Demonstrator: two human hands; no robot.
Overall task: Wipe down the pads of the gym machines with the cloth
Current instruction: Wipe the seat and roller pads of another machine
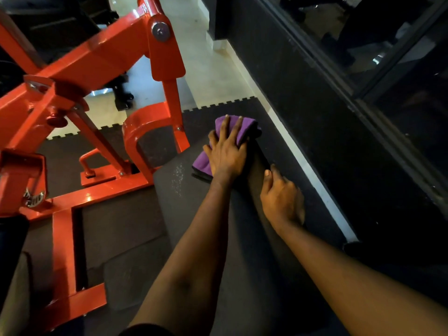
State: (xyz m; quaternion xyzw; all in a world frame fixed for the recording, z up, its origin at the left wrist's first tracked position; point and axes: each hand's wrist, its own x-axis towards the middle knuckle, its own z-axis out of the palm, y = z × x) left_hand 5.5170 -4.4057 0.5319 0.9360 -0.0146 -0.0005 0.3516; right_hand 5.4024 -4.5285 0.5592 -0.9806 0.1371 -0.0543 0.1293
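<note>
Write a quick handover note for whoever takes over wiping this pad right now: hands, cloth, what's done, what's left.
Left hand: fingers straight, pressing the purple cloth flat on the far end of the dark pad.
Right hand: on the pad's right edge, and it appears to grip it, fingers curled over the side.
Done: the cloth is on the pad; how much has been wiped cannot be told.
Left: pale specks lie on the pad just left of the cloth; wipe them, then the near part of the pad. The red frame stands to the left.
</note>
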